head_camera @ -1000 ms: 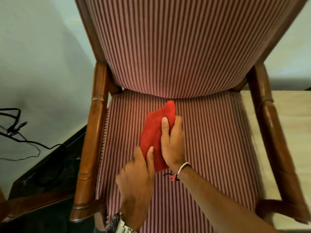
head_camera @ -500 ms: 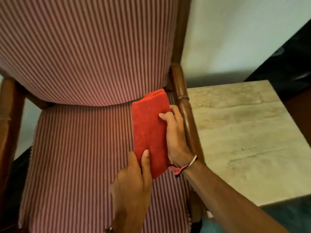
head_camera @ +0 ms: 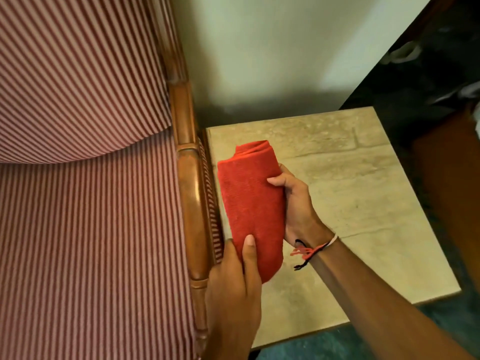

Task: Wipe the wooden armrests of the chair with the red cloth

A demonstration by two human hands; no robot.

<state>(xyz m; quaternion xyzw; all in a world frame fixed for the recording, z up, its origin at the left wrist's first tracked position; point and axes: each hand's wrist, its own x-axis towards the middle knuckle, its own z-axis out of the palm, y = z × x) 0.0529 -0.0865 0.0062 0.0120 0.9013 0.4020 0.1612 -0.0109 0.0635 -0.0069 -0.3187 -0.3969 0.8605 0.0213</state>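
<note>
**Holding the folded red cloth beside the chair's armrest**

Looking down from the head camera, the view takes in both hands closed on a folded red cloth [head_camera: 249, 206], which is held in the air just to the right of the wooden armrest [head_camera: 192, 203] and above a pale stone-topped desk [head_camera: 363, 190]. The left hand [head_camera: 233, 289] grips the cloth's near end, thumb pressed flat on its upper face and the other fingers hidden beneath. The right hand [head_camera: 296, 206] clasps the cloth's right edge, thumb lying across the top, fingers curled under. A red, black and white thread band [head_camera: 311, 249] circles the right wrist. The cloth's far end shows several stacked folds. Whether the cloth touches the armrest cannot be told; a narrow strip of striped fabric shows between them. The chair's striped seat [head_camera: 91, 242] and striped backrest [head_camera: 78, 74] fill the left side. A pale wall [head_camera: 272, 48] rises behind the desk.
</note>
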